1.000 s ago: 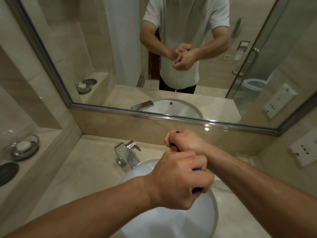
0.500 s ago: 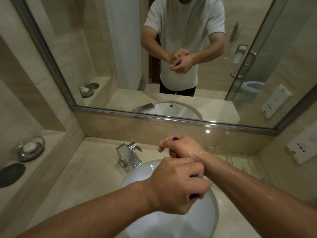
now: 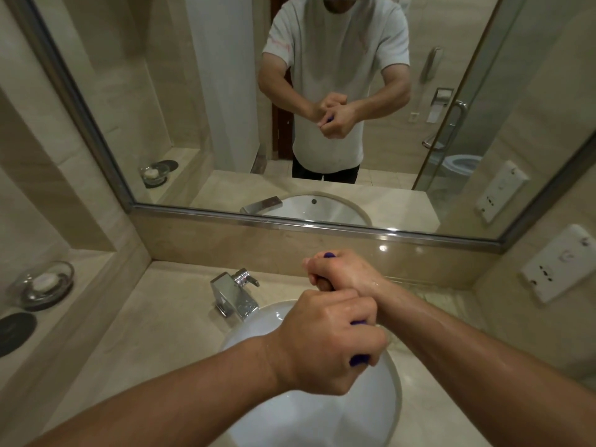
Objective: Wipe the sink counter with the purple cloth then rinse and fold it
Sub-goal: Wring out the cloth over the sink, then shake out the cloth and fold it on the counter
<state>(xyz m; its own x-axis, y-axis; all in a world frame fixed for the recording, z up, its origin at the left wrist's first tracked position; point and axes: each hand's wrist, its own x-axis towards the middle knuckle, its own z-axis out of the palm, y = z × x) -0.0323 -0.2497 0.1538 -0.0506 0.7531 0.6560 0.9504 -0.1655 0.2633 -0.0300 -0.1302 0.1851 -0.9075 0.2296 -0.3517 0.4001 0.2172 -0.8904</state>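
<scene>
Two hands grip cloth above sink, beside faucet.

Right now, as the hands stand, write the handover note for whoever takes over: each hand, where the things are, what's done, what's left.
Left hand: grip curled tight round the near end of the purple cloth.
Right hand: grip curled round the far end; only small bits of cloth show.
Both hands are over the sink, beside the tap, which shows no running water.
Done: probably the rinse; the right forearm is wet and the cloth looks mid-wring. Whether the counter was wiped cannot be told.
Left: finish wringing, then fold the cloth.
</scene>
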